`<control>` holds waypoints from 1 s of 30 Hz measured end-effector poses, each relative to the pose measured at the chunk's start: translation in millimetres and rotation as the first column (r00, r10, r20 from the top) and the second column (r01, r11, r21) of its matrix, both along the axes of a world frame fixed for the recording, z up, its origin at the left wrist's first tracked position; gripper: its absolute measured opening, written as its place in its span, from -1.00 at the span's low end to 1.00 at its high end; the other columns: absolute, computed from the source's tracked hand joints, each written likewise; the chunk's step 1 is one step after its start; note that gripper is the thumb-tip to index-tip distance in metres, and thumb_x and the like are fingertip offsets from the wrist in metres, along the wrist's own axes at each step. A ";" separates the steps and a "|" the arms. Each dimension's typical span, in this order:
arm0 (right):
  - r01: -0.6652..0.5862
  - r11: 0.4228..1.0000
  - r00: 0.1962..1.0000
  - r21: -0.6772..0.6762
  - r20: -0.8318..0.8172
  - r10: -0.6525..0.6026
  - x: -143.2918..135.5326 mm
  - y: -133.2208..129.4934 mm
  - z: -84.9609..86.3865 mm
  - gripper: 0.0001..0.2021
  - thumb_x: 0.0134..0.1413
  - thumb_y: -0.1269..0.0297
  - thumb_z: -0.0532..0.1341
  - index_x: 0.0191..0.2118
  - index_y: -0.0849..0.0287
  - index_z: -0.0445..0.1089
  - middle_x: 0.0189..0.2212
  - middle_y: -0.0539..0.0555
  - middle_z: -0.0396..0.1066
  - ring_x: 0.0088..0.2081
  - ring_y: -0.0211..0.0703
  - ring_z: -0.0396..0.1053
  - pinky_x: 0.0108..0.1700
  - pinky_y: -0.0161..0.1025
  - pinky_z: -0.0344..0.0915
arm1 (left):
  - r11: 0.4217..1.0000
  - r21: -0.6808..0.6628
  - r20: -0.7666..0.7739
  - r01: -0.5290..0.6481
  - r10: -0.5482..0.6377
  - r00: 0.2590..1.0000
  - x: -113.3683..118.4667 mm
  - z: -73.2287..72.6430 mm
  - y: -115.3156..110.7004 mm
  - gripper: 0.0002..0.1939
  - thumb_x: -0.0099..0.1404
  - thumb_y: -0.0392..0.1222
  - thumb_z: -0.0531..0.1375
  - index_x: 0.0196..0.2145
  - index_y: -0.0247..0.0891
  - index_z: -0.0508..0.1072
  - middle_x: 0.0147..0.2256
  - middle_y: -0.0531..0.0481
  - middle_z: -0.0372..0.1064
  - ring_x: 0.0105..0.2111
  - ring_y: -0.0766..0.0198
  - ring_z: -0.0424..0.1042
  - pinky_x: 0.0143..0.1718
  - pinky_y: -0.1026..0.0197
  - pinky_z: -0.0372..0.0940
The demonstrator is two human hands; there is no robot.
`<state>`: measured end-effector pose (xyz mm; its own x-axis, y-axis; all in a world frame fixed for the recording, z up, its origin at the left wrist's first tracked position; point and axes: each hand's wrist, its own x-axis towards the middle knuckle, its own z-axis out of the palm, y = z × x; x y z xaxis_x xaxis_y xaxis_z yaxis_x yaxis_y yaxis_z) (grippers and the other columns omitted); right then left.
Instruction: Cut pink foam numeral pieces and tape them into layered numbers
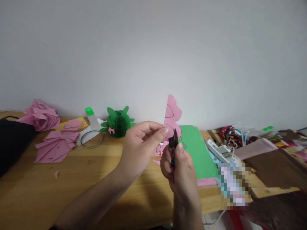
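My left hand (141,143) pinches the lower left edge of a pink paper piece (173,110) between thumb and fingers, holding it up above the table. The paper has a straight left side, a scalloped right side and dark drawn curves. My right hand (182,169) grips dark scissors (174,143), thumb and fingers around the handles. Their blades point up and lie against the lower part of the paper. Whether they are parted there is hard to see. Behind my hands, small pink scraps (157,162) lie on the wooden table (105,188).
Folded pink paper (54,145) and a pink paper bundle (39,115) lie left. A glue stick (91,116), a ring (91,139) and a green paper figure (118,123) stand near the wall. Right are green sheets (200,150), a white power strip (219,151) and clutter.
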<state>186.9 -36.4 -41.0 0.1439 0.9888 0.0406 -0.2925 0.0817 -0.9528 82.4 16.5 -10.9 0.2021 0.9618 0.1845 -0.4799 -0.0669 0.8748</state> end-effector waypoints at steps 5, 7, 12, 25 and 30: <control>-0.006 1.000 1.000 0.005 0.013 0.006 0.9 -0.9 -1.3 -0.47 0.17 -0.24 0.14 -0.54 0.13 0.20 -0.74 -0.21 -0.11 -0.71 -0.44 -0.26 -0.70 -0.43 -0.25 | 1.000 0.012 -0.004 0.000 0.000 1.000 -1.9 0.0 2.3 -0.90 0.17 -0.23 0.33 -0.49 -0.22 0.54 -0.50 0.06 0.51 -0.47 0.35 0.48 -0.39 0.30 0.43; -0.013 1.000 1.000 0.012 0.015 0.013 1.0 -0.7 -1.1 -0.47 0.17 -0.24 0.14 -0.54 0.13 0.20 -0.75 -0.22 -0.12 -0.71 -0.44 -0.27 -0.70 -0.43 -0.26 | 1.000 0.021 -0.005 0.016 -0.016 1.000 -2.7 1.1 3.6 -0.90 0.17 -0.24 0.33 -0.50 -0.22 0.54 -0.53 0.07 0.50 -0.51 0.36 0.46 -0.41 0.30 0.42; -0.022 1.000 0.999 0.016 0.024 0.021 1.4 -0.4 -1.7 -0.48 0.18 -0.23 0.13 -0.55 0.13 0.19 -0.75 -0.22 -0.13 -0.71 -0.44 -0.29 -0.71 -0.43 -0.25 | 0.997 0.062 -0.049 0.049 -0.046 0.998 -7.0 5.8 6.9 -0.92 0.16 -0.27 0.32 -0.49 -0.22 0.54 -0.52 0.06 0.52 -0.48 0.30 0.52 -0.42 0.29 0.44; -0.017 1.000 0.999 0.021 0.028 0.016 5.4 -1.3 -4.3 -0.49 0.19 -0.21 0.14 -0.54 0.13 0.19 -0.73 -0.23 -0.14 -0.70 -0.44 -0.29 -0.70 -0.44 -0.25 | 0.955 0.212 -0.293 0.208 -0.141 0.946 -21.7 11.4 23.4 -0.89 0.20 -0.24 0.31 -0.49 -0.22 0.57 -0.53 0.02 0.49 -0.54 0.32 0.46 -0.51 0.34 0.37; -0.010 1.000 0.999 0.021 0.046 0.009 6.2 -0.6 -0.9 -0.48 0.17 -0.22 0.15 -0.55 0.12 0.19 -0.73 -0.22 -0.14 -0.71 -0.43 -0.29 -0.70 -0.43 -0.26 | 0.958 0.193 -0.248 0.214 -0.163 0.955 -18.1 11.7 23.6 -0.89 0.19 -0.25 0.31 -0.49 -0.23 0.56 -0.50 0.01 0.52 -0.51 0.32 0.48 -0.48 0.32 0.39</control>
